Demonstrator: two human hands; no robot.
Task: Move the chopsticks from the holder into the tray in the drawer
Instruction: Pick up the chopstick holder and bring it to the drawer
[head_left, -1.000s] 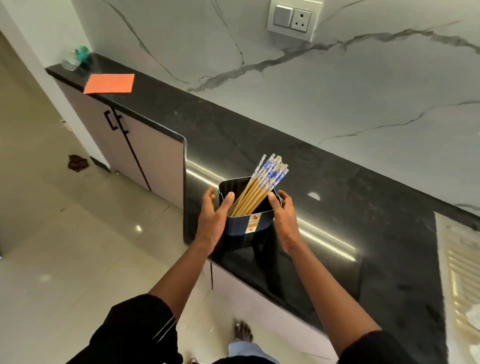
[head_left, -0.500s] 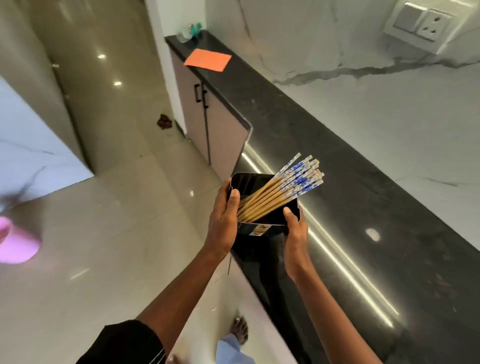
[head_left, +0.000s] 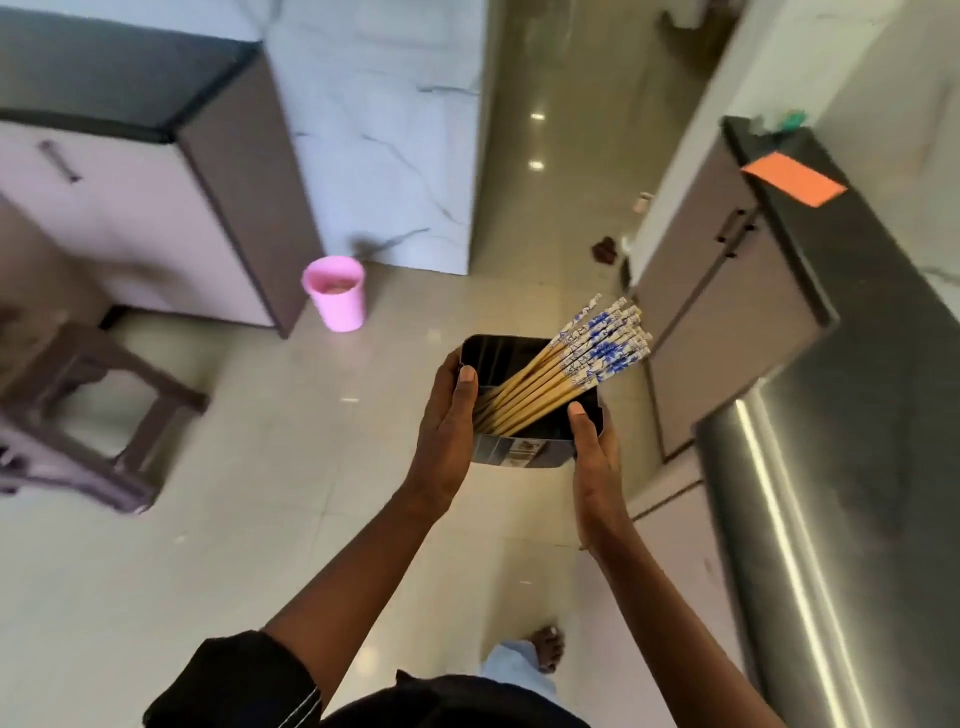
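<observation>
Carrying holder (head_left: 524, 449) clamped between left hand (head_left: 445, 434) and right hand (head_left: 597, 467), mid-frame over floor; chopsticks (head_left: 571, 371) leaning loose upper right, could spill if tilted.

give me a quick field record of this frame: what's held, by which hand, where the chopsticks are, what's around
held item: dark holder
left hand: grips the holder's left side
right hand: grips the holder's right side
chopsticks: all in the holder, leaning right, blue-patterned ends up
holder position: in the air above the floor, off the counter
drawer and tray: not in view
nearby: pink bin on floor, orange sheet on counter
</observation>
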